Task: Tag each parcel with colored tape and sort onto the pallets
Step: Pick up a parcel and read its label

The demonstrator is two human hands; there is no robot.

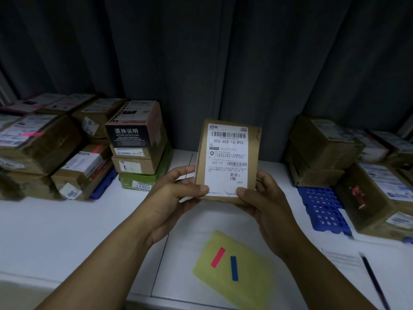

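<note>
Brown cardboard parcel (228,159) is held upright above the counter (67,231), label facing the head camera — left hand (176,193) and right hand (263,198) each closed on a lower corner. Label should be read before red strip (218,257) or blue strip (234,268) is chosen — thumbs kept off the print.

parcel (228,159) centre, above sheet (232,269) | stacks (67,142) left, right

Your two hands, the left (176,193) and the right (266,198), are bare, with no gloves, rings or watch. Your forearms are uncovered as well, with no sleeve or cuff in view. Your fingernails are short and unpainted on the thumbs facing the camera.
</note>
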